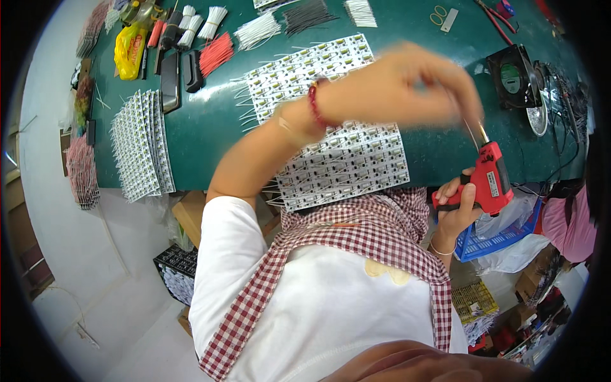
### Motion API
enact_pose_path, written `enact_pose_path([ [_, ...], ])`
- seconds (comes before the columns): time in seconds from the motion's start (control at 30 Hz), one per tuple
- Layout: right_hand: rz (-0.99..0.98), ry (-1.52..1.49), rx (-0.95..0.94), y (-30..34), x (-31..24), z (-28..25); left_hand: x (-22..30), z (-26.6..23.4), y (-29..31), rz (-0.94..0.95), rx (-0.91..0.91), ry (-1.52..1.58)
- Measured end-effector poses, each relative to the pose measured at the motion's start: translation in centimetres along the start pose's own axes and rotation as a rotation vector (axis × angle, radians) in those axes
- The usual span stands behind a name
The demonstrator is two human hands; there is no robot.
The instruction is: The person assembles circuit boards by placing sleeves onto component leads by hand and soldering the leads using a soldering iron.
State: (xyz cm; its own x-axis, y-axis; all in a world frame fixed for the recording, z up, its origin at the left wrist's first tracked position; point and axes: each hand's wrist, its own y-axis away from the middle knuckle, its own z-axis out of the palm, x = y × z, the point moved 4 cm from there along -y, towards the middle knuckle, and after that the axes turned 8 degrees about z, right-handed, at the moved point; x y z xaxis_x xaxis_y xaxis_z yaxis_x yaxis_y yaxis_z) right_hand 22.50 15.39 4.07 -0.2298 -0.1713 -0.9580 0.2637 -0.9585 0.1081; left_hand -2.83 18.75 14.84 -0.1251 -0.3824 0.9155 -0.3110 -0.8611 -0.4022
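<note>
My right hand grips the handle of a red pistol-shaped soldering gun, held just off the table's near edge with its metal tip pointing up. My left hand, blurred by motion, reaches across above the gun's tip with fingers pinched; a thin wire seems to run from them to the tip. A red bead bracelet circles that wrist. Under the left arm lies a large white panel of small circuit boards with wire leads, on the green table.
A stack of similar board strips lies at the left. Bundles of white, red and black wires sit at the back. A black fan stands at the right, a blue basket below the table edge.
</note>
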Motion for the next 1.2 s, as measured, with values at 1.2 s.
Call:
enact_pose_path([
  [1.2,0.007,-0.004,0.067,-1.8,-0.2,-0.4,-18.0,-18.5,1.2,-0.231,0.19,-1.352],
])
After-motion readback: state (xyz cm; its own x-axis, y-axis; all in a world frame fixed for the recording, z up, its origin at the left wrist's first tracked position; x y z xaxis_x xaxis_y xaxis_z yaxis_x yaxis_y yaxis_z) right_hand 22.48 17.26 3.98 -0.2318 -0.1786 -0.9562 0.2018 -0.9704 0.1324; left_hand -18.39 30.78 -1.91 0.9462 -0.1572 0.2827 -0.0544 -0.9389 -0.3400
